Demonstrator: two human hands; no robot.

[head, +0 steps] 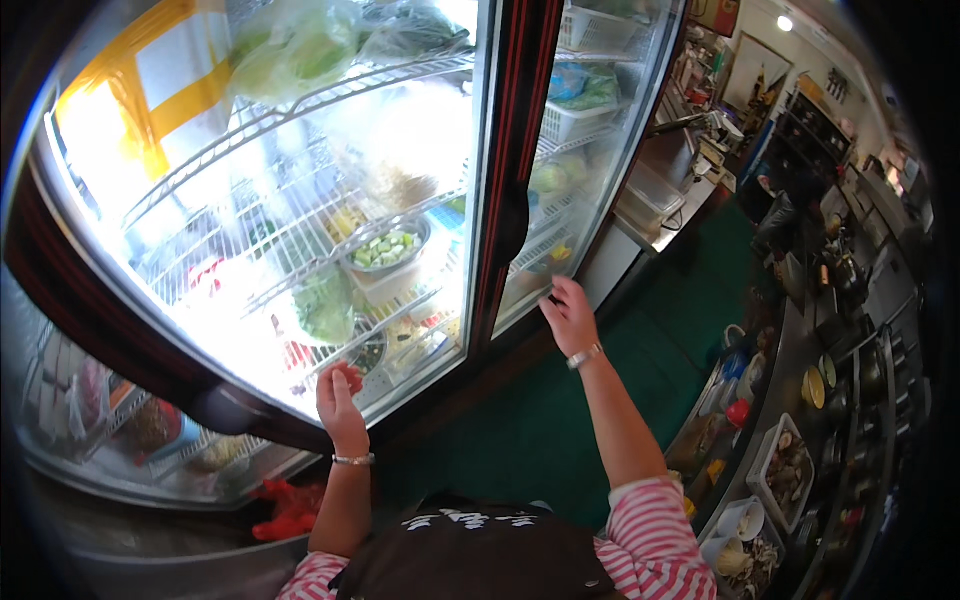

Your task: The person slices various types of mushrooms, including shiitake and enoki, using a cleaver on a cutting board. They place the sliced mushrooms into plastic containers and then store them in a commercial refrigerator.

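My left hand (339, 401) is in front of the lower part of a brightly lit display refrigerator (491, 195), its fingers closed around a small reddish piece of food (351, 377). What food it is, I cannot tell. My right hand (570, 315) is raised, fingers loosely bent and apart, near the bottom of the right glass door (536, 277); nothing shows in it. On the wire shelves (300, 206) before me are a metal bowl of chopped green vegetables (390, 247), a plastic bag of leafy greens (324, 304) and bagged vegetables (296, 52) higher up.
A taped box (180, 79) sits high on the left. Red plastic bags (289, 510) lie at lower left. Green flooring (480, 457) runs between the refrigerator and a counter with a white basket of food (780, 472). Farther off, a person in dark clothing (787, 214) is beside the cooking equipment.
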